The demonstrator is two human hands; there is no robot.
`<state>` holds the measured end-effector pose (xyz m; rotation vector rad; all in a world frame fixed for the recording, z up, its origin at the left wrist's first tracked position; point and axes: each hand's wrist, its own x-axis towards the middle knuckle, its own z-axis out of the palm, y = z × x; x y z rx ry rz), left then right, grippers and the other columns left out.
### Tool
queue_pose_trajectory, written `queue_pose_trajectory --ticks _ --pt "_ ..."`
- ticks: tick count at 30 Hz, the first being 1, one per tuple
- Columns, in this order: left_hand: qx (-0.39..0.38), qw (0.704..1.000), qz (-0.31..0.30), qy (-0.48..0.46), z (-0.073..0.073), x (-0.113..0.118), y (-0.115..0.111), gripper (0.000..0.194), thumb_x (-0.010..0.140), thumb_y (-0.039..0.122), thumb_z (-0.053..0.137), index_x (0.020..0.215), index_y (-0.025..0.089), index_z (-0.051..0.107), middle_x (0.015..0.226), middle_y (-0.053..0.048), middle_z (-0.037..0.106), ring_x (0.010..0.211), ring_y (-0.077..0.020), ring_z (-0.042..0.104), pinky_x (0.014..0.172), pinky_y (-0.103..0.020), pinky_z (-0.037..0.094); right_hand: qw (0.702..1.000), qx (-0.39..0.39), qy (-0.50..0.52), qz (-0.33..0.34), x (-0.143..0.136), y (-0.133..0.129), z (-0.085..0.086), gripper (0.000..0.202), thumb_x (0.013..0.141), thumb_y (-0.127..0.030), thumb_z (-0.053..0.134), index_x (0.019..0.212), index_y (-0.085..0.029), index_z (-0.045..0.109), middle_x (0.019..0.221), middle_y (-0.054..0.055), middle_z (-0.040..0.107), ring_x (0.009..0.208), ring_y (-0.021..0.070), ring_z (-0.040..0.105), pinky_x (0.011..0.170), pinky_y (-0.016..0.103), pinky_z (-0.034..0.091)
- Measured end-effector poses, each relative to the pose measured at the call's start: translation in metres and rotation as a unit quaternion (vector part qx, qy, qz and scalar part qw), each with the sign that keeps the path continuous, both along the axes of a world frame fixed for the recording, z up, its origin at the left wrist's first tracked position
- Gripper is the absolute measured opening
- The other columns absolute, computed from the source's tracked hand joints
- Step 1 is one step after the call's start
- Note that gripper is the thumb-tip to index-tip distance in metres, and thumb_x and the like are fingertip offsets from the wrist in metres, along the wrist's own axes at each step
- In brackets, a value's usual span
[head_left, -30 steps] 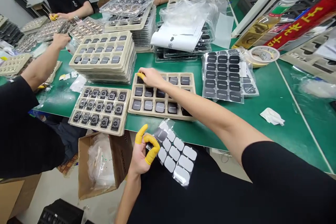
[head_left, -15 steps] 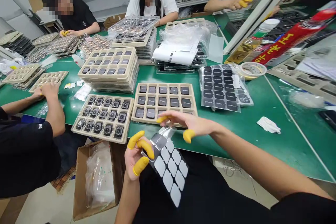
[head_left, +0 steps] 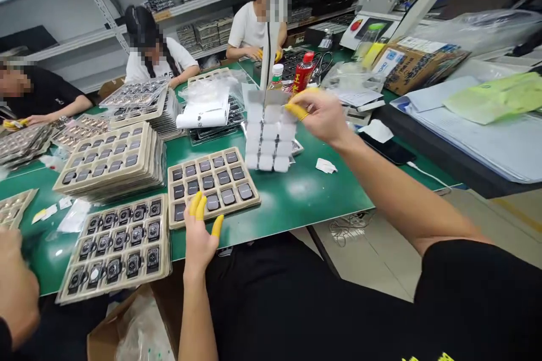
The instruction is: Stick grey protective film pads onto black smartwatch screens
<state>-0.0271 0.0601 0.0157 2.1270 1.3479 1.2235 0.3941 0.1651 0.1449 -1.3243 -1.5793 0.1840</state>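
My right hand (head_left: 324, 115), in yellow finger cots, pinches the upper right corner of a sheet of square stickers (head_left: 265, 146), pale side towards me. This sheet hangs upright over the table, hiding part of what lies behind it. My left hand (head_left: 201, 240), also in finger cots, is open with fingers apart at the near edge of a beige tray (head_left: 257, 203) of dark square pieces. I cannot tell whether its fingertips touch that tray. To its left lies another beige tray (head_left: 167, 245) holding watches with their sensor backs up, one covered by a white dot.
A tall stack of filled trays (head_left: 148, 169) stands behind the watch tray. Farther back are a red bottle (head_left: 302, 73) and a white post (head_left: 271, 39). At right lie a phone (head_left: 387, 146) and crumpled tissue (head_left: 326, 166). A co-worker's arm (head_left: 17, 287) enters at left.
The sticker sheet has passed from my left hand to my right, which has carried it up and away over the table. My left hand has opened. The view has swung right.
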Motion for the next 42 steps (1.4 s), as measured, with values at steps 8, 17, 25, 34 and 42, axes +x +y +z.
queue_pose_trajectory --ticks 8,17,25,34,42 --pt "0.031 0.991 0.007 0.132 -0.059 -0.020 0.026 0.020 0.103 0.031 0.065 0.113 0.026 0.082 0.133 -0.019 0.078 0.136 -0.0428 0.064 0.124 -0.070 0.044 0.996 -0.029 -0.084 -0.030 0.016 -0.022 -0.076 0.026 0.108 -0.047 0.059 0.113 -0.032 0.080 0.145 0.012 0.074 0.140 0.0367 0.058 0.122 0.061 0.045" --pt "0.004 0.998 0.053 0.040 0.000 -0.022 0.032 0.022 0.100 0.045 0.075 0.099 0.024 0.079 0.124 -0.015 0.076 0.126 -0.0366 0.065 0.119 -0.061 0.050 0.981 -0.174 -0.065 0.059 0.031 -0.036 -0.140 0.035 0.088 -0.018 0.063 0.115 -0.023 0.084 0.143 0.021 0.076 0.148 0.0451 0.055 0.126 0.075 0.036" --pt "-0.262 0.781 0.178 -0.538 -0.025 -0.010 -0.052 0.030 0.091 0.042 0.087 0.108 0.018 0.081 0.112 -0.011 0.083 0.106 -0.0240 0.081 0.112 -0.049 0.061 0.932 -0.297 0.189 0.086 -0.087 -0.115 -0.155 0.053 0.087 -0.045 0.077 0.134 -0.025 0.063 0.128 0.016 0.074 0.113 0.0336 0.075 0.091 0.050 0.066" --pt "-0.351 0.702 0.167 -0.597 -0.010 0.011 -0.031 0.023 0.091 0.028 0.081 0.110 0.016 0.075 0.113 -0.015 0.085 0.111 -0.0278 0.085 0.119 -0.053 0.059 0.825 -0.449 0.316 0.132 -0.114 -0.090 -0.152 0.050 0.070 -0.042 0.088 0.111 -0.023 0.065 0.071 0.000 0.064 0.064 0.0181 0.061 0.053 0.027 0.042" --pt "-0.381 0.666 0.116 -0.631 0.010 0.033 -0.039 0.026 0.099 0.036 0.082 0.105 0.012 0.073 0.107 -0.017 0.087 0.098 -0.0292 0.088 0.095 -0.042 0.068 0.776 -0.436 0.392 0.232 -0.120 -0.089 -0.089 0.061 0.067 -0.067 0.093 0.101 -0.027 0.062 0.066 -0.006 0.044 0.057 0.0126 0.037 0.053 0.028 0.026"
